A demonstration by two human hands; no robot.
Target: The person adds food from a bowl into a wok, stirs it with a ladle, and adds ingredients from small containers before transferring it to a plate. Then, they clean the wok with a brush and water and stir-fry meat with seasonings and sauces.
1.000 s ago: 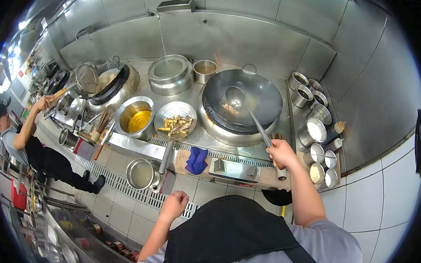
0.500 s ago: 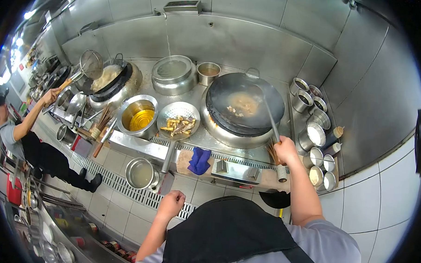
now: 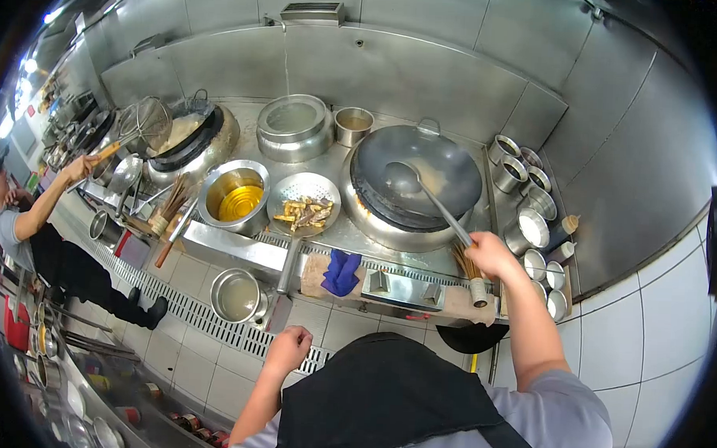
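My right hand (image 3: pixel 492 254) is closed round the handle of a long metal ladle (image 3: pixel 443 207). The ladle's bowl is in the large dark wok (image 3: pixel 377 150), over a patch of pale liquid. My left hand (image 3: pixel 290 348) hangs in front of the stove with its fingers curled; whether anything is in them is hidden. A perforated strainer (image 3: pixel 328 189) with browned pieces of food (image 3: pixel 305 212) rests left of the wok. Beside it stands a metal pot (image 3: pixel 209 195) of yellow oil.
Metal containers (image 3: pixel 532 228) line the right side. A blue cloth (image 3: pixel 341 273) lies on the front edge, near a bamboo brush (image 3: pixel 478 291). At the left, a co-worker (image 3: pixel 65 253) holds a wire strainer (image 3: pixel 145 125) by another wok. A lidded pot (image 3: pixel 295 131) stands behind.
The ladle's bowl has moved left and toward me in the wok, and the food pieces seen there no longer show. My right hand has shifted slightly right and down.
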